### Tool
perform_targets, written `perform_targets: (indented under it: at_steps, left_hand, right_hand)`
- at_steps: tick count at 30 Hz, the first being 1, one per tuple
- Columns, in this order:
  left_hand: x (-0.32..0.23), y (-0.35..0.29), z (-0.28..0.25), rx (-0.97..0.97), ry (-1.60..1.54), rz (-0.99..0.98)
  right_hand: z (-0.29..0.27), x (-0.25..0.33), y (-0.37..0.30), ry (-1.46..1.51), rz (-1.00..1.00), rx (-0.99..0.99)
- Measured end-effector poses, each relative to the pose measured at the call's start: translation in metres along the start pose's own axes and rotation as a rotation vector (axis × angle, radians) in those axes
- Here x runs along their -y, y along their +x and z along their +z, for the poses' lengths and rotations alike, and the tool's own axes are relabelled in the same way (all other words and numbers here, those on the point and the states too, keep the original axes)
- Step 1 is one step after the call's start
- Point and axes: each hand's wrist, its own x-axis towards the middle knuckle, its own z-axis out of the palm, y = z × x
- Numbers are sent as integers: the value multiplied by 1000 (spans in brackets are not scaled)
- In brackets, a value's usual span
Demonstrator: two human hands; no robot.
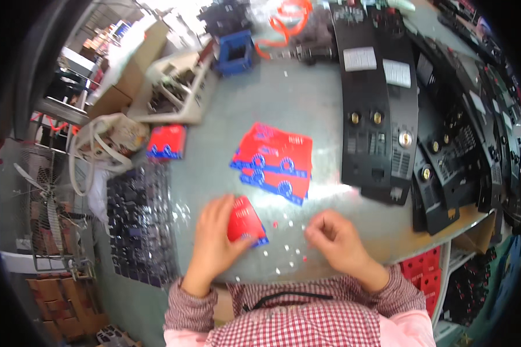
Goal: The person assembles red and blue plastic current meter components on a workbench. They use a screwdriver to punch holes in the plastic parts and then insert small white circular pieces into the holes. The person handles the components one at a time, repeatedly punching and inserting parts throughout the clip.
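Observation:
My left hand (215, 234) is curled around a small stack of red and blue printed cards (246, 220), thumb on the near edge and fingers along the left side. To its right, my right hand (337, 238) is closed in a pinch just above the table; whatever its fingertips hold is too small or hidden to name. Several tiny white and red bits (286, 248) lie scattered between the two hands. Beyond them, more red and blue cards (278, 159) overlap in a loose fan on the grey table (226, 115).
Another red and blue stack (167, 141) sits at the left, beside a clear tray of dark parts (139, 225). Behind it stand a white bin (176, 92) of metal pieces and a blue box (235, 53). Long black panels (367, 98) line the right side. An orange coiled hose (281, 26) lies at the back.

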Motion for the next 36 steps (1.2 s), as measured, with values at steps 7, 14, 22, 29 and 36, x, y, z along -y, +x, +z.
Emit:
perform_targets:
  at_steps: [7, 14, 22, 29, 36]
  left_hand:
    - [7, -26, -6, 62, -1, 20]
    - [12, -28, -5, -1, -32, 74]
    - [21, -43, -5, -234, -104, 82]
    - [21, -61, -11, -360, -117, 167]
    - [21, -72, -4, -382, -162, 218]
  right_hand:
    - [20, 22, -3, -23, 58, 191]
    - [29, 33, -14, -224, -53, 168]
    - [33, 37, -21, -778, -291, 125]
    - [44, 41, -13, -844, -501, 113]
    - [65, 48, -7, -719, -405, 109]
